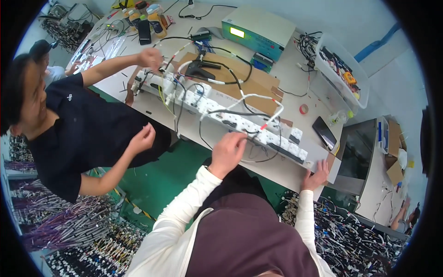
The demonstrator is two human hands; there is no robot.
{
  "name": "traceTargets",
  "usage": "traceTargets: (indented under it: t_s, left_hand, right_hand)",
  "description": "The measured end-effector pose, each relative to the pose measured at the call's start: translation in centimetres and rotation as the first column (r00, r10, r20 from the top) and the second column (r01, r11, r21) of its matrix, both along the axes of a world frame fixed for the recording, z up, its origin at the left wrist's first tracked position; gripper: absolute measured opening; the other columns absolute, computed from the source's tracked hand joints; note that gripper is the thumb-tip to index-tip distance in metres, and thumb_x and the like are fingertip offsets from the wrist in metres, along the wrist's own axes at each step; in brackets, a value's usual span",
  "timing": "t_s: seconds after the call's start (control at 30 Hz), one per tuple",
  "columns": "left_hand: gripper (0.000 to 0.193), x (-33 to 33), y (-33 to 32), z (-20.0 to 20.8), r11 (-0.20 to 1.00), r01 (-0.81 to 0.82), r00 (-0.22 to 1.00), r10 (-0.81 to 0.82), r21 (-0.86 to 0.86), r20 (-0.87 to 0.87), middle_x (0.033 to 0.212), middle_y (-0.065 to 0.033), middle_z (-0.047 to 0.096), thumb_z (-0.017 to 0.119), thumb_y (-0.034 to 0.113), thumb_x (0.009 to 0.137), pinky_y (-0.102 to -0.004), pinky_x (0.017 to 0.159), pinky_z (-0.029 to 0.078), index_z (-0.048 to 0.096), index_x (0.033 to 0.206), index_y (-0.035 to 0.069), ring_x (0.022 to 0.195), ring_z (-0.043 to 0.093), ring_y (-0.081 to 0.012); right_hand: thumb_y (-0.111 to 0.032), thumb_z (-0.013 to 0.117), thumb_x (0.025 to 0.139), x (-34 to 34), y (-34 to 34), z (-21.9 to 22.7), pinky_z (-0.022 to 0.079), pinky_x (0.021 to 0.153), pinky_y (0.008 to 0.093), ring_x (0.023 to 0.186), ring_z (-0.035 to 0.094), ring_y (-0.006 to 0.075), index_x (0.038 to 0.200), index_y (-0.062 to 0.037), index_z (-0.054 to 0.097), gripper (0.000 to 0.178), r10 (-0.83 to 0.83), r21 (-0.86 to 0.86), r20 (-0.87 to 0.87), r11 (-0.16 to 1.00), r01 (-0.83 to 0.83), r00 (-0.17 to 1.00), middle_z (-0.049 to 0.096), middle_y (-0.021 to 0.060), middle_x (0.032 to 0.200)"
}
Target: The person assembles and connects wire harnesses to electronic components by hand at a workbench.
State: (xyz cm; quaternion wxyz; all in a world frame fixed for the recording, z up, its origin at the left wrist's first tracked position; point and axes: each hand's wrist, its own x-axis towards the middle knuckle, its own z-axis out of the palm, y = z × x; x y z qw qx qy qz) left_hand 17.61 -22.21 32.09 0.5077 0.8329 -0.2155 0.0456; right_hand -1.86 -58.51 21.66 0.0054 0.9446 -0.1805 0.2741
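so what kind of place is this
Probably an electronics or wiring workshop: a long white test board strung with cables on the bench, a green test instrument, and heaps of wire bundles on the floor.

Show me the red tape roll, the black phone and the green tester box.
red tape roll [303,109], head view, on its ring.
black phone [324,132], head view, middle of its screen.
green tester box [258,28], head view, on its pale top.

The scene is seen from one camera worn on the head, looking down and forward over the bench. The bench is close, just past the chest. Its near edge is seen below the middle, and its far end is seen up high.
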Motion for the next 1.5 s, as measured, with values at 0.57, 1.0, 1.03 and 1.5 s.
traceTargets:
  t_s: [0.57,1.0,1.03,1.5]
  left_hand:
    - [0.013,3.0,-2.4,-3.9,0.991,-0.133,0.99,0.133,-0.028,0.034,0.091,-0.0077,0.061,0.069,0.012,0.089,-0.0336,0.07,0.051,0.07,0.101,0.007,0.076,0.064,-0.0246]
    - [0.028,5.3,6.1,5.9,0.637,-0.007,0.425,-0.696,-0.771,-0.579,0.112,-0.0148,0.07,0.055,0.021,0.105,-0.0281,0.079,0.058,0.064,0.117,-0.002,0.095,0.071,-0.018]
    - [0.028,5.4,6.5,6.0,0.646,-0.005,0.43,-0.688,-0.763,-0.585,0.111,-0.0146,0.071,0.055,0.022,0.105,-0.0281,0.078,0.058,0.064,0.116,-0.002,0.092,0.071,-0.0172]
    - [0.053,8.7,7.3,0.1,0.991,-0.023,0.999,0.026,-0.131,0.025,0.122,-0.0183,0.056,0.077,0.023,0.083,-0.0444,0.101,0.04,0.056,0.127,0.001,0.114,0.051,-0.0368]
  right_hand:
    - [-0.01,0.072,0.088,11.2,19.5,12.5,0.054,0.083,0.0347,0.094,0.07,0.0274,0.114,0.0008,0.066,0.029,0.453,0.62,0.371,0.529,-0.58,0.81,0.07,0.0126,0.104]
    - [-0.028,0.055,0.104,20.8,21.2,17.9,0.036,0.054,0.0206,0.06,0.046,0.0035,0.1,0.0018,0.075,0.036,0.498,0.938,0.312,-0.024,-0.347,0.809,0.066,-0.001,0.076]
    - [-0.027,0.055,0.104,20.7,21.8,18.0,0.036,0.054,0.0208,0.061,0.046,0.0032,0.098,0.0019,0.075,0.036,0.493,0.944,0.291,-0.011,-0.329,0.82,0.067,-0.0008,0.077]
    - [-0.017,0.066,0.095,19.3,21.4,15.7,0.044,0.073,0.0259,0.082,0.058,0.0106,0.097,0.0043,0.073,0.023,0.447,0.972,0.196,0.031,-0.234,0.873,0.072,0.007,0.1]
